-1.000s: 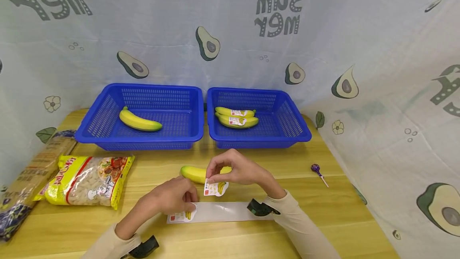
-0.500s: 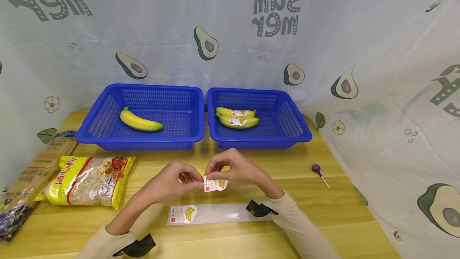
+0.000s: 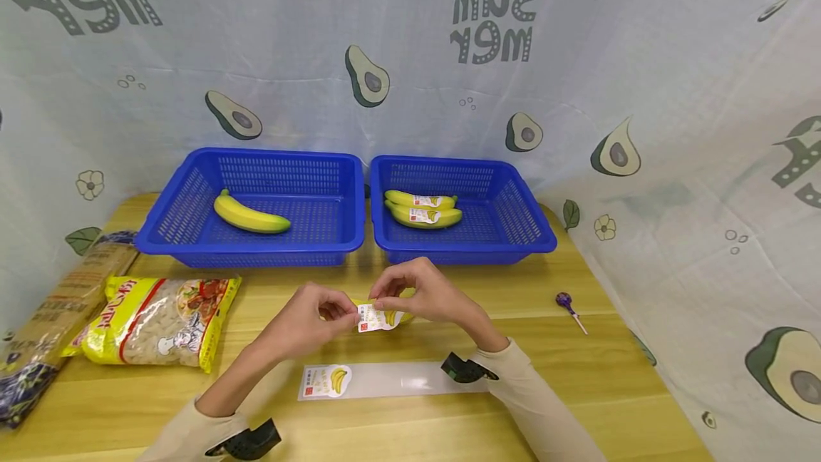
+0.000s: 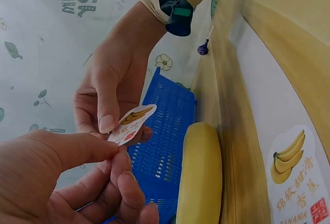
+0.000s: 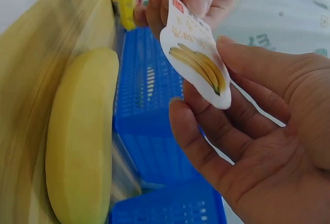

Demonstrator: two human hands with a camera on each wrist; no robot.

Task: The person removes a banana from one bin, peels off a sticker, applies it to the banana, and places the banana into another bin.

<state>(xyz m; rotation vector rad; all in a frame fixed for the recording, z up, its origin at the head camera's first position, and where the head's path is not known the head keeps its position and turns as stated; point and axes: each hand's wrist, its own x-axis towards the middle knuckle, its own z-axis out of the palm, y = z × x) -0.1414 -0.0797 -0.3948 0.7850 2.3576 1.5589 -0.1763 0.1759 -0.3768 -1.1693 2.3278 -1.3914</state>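
Note:
A white banana-printed sticker (image 3: 380, 318) is held in the air between both hands. My left hand (image 3: 301, 323) pinches its left corner between thumb and forefinger. My right hand (image 3: 426, 294) pinches the upper edge, thumb in front, with the other fingers loosely bent in the right wrist view. Just behind the sticker a yellow banana (image 5: 82, 131) lies on the table, mostly hidden by the hands in the head view. Nearer to me lies a pale backing strip (image 3: 417, 378), with another banana sticker (image 3: 326, 382) on its left end.
Two blue baskets stand at the back. The left basket (image 3: 321, 248) contains one banana (image 3: 250, 214); the right basket (image 3: 513, 234) contains two stickered bananas (image 3: 423, 217). A yellow food bag (image 3: 160, 323) and a long brown package (image 3: 70, 312) lie left, a lollipop (image 3: 564, 300) right.
My left hand has left the backing strip, risen to the sticker in my right hand and taken its left corner. The sticker has shifted slightly up and left.

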